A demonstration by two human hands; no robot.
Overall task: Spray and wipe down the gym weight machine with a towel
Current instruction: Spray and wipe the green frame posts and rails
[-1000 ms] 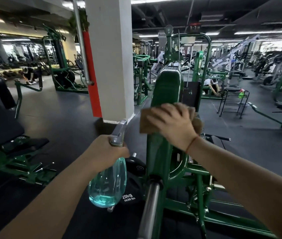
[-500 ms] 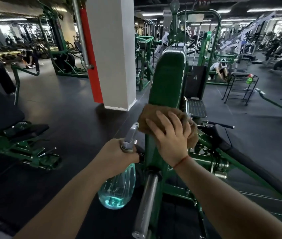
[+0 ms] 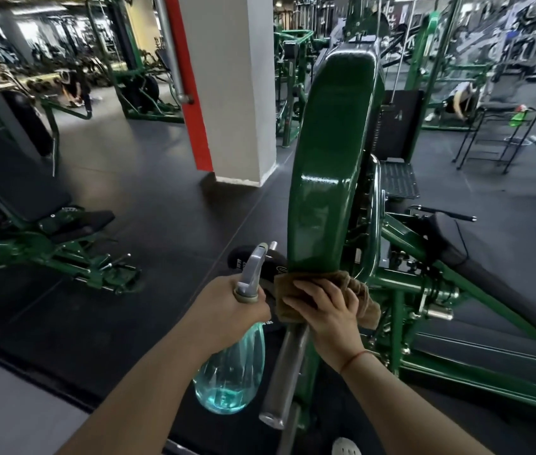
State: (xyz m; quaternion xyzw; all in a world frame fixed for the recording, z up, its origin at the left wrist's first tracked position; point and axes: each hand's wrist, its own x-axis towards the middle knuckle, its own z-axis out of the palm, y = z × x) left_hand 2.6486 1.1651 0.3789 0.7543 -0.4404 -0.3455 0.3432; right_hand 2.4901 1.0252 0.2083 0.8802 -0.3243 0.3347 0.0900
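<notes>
Brown towel (image 3: 363, 298) under right hand (image 3: 329, 315), left hand (image 3: 227, 311) holds bottle (image 3: 230, 372) (plate (image 3: 279, 261) unreadable)

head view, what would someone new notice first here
The glossy dark green machine arm rises up the middle of the frame, dominating it. At its lower end the right hand holds a brown towel against it, while the left hand beside it grips a clear blue-tinted spray bottle by the neck. Behind, left of the arm, stands a white pillar with a red stripe.

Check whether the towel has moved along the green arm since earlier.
Yes: the towel slid down the green arm to just above the steel bar.
</notes>
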